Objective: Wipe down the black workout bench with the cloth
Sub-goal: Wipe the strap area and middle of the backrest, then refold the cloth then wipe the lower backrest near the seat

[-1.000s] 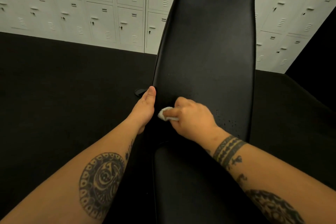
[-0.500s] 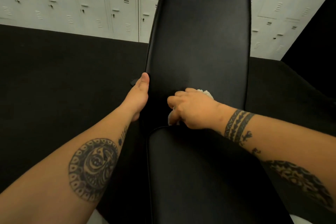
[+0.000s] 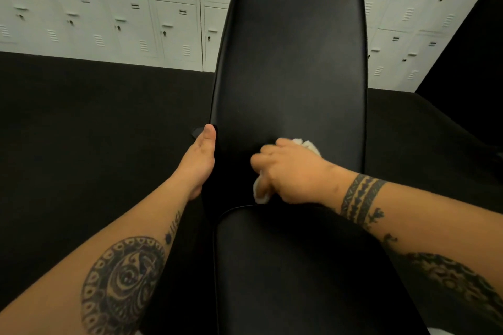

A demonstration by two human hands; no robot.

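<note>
White lockers (image 3: pixel 122 16) stand behind the black workout bench (image 3: pixel 291 62), whose long back pad runs up and away from the person. At its low end, just above the seat pad (image 3: pixel 285 266), the right hand (image 3: pixel 291 171) is bunched round the white cloth (image 3: pixel 310 145), pressing it down. Most of the pad lies above that hand. The left hand (image 3: pixel 200 160) holds the pad's left edge. No writing can be read.

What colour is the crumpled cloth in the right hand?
White: the crumpled cloth shows best in the head view.
</note>
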